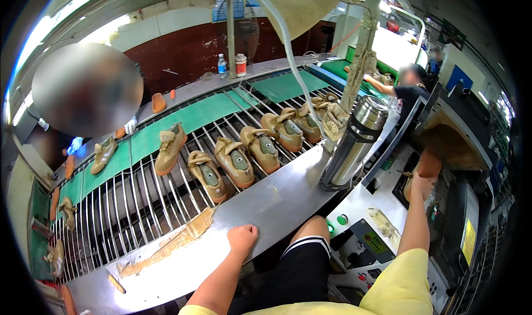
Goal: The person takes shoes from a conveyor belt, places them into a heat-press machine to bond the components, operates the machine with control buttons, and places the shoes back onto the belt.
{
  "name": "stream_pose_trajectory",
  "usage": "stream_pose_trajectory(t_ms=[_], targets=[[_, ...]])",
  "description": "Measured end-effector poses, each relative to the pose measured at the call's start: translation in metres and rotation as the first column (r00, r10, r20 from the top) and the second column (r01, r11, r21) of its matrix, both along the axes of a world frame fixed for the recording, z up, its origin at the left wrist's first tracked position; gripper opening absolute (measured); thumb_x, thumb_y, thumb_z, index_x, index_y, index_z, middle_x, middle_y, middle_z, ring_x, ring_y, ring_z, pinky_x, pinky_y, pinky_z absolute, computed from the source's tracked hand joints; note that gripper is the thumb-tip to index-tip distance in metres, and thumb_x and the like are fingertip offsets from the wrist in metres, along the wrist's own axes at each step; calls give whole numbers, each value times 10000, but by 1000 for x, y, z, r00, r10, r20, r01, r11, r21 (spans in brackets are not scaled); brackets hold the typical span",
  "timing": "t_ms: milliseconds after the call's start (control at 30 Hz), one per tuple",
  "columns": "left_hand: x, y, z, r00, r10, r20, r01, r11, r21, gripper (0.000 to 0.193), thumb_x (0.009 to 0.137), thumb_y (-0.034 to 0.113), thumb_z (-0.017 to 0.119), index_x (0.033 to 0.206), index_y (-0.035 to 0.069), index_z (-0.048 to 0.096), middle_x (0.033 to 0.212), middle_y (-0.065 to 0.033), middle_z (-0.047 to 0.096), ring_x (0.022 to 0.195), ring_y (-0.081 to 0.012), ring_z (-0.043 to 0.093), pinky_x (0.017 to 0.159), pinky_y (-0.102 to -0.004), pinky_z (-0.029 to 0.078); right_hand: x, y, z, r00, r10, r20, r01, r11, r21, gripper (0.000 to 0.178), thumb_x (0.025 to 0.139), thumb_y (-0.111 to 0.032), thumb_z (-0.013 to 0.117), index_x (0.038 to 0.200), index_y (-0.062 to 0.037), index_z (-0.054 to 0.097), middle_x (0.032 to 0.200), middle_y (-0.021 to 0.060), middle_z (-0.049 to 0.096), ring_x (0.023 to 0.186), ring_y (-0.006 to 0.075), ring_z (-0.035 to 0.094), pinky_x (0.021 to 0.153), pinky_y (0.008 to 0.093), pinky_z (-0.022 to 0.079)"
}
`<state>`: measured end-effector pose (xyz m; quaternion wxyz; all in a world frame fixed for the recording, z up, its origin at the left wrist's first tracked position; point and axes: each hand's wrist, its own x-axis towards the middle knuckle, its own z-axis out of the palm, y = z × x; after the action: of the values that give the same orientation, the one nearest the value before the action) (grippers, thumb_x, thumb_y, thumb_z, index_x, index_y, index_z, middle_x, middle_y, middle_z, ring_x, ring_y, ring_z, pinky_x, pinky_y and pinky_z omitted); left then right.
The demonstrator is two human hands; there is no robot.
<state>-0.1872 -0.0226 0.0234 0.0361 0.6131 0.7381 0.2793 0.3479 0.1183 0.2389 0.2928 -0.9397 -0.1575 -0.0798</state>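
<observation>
My left hand (243, 238) rests as a closed fist on the metal ledge (277, 204), and nothing shows in it. On the right, my right hand (425, 186) grips a shoe (430, 164) by the opening of a dark machine (463, 143). The shoe's orange-brown sole is toward me; most of its upper is hidden. Nearest my left hand, across the ledge, a tan shoe (208, 176) with a gum-coloured sole sits on the metal rods. Several similar shoes stand in a row beyond it, including another tan shoe (235, 162).
A steel flask (354, 143) stands at the ledge's right end, beside a taped post (363, 54). Green belting (183, 118) runs along the far side of the rod conveyor (127, 204). A gloved co-worker's hand (131, 125) is at far left; another person (413, 88) works at back right.
</observation>
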Motion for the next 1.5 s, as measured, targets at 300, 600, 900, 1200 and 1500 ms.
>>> stream_pose_trajectory(t_ms=[300, 600, 900, 1200, 1500], targets=[[0, -4, 6, 989, 96, 117, -96, 995, -6, 334, 818, 331, 565, 631, 75, 670, 649, -157, 627, 616, -366, 612, 564, -459, 488, -12, -85, -63, 907, 105, 408, -362, 691, 626, 883, 704, -343, 808, 1324, 82, 344, 1302, 266, 481, 1161, 368, 526, 981, 442, 436], [11, -59, 30, 147, 57, 988, -84, 995, -45, 137, 891, 178, 576, 947, 58, 610, 622, -19, 539, 564, -145, 543, 559, -273, 445, -50, -184, -68, 392, 920, -16, -188, 97, 977, 696, 773, -149, 699, 1354, 25, 357, 1321, 140, 470, 1206, 272, 469, 1031, 382, 381], [31, -136, 174, -353, -168, 920, 379, 874, 305, 764, 799, 300, 696, 1398, 14, 318, 1268, -167, 535, 1102, -276, 580, 964, -379, 452, -262, -204, -75, -555, 829, -66, -357, -166, 919, 726, 821, -408, 701, 1379, -56, 398, 1227, 62, 526, 1128, 171, 492, 940, 315, 408], [-103, -215, 119, -142, -59, 988, -124, 991, 41, 722, 796, 300, 710, 1365, 11, 373, 1276, -131, 531, 1160, -274, 546, 988, -406, 452, -344, -228, -60, -597, 778, -197, -715, -404, 570, 390, 885, -313, 615, 1110, 5, 635, 1196, 187, 587, 1155, 325, 523, 1001, 367, 391], [-315, -87, 123, 241, 235, 942, -345, 928, -143, 428, 821, 100, 691, 1192, -12, 509, 1047, -138, 635, 919, -291, 652, 791, -425, 546, -259, -218, -141, -49, 921, -387, -936, 93, 340, 259, 791, -135, 691, 1005, 6, 655, 892, 117, 688, 804, 207, 651, 750, 310, 513]])
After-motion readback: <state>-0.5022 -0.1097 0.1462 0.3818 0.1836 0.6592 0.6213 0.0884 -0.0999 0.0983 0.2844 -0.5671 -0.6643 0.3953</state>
